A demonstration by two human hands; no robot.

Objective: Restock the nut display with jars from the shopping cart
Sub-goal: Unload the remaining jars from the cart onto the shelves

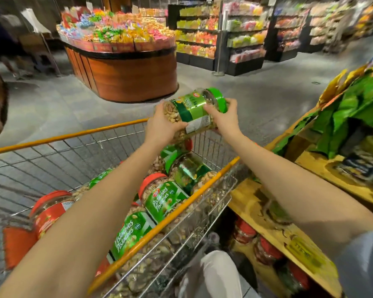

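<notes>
Supermarket aisle, candy shelves (202, 37) behind. Head view: green-lidded nut jar (194, 110) held sideways above shopping cart (73, 136), left grip (162, 125) curled around its base, right grip (223, 117) clasping lid end. Pistachio jars (166, 201) lie in cart; wooden nut display (252, 203) at right.

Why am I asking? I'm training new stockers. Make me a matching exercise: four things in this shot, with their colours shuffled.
Things:
1. held jar's lid
2. upper Pistachios jar's lid
3. cart rim
4. round sweets stand's base

Colours:
a. red
b. brown wood
c. green
d. orange

Pairs: 1-c, 2-a, 3-d, 4-b.
</notes>
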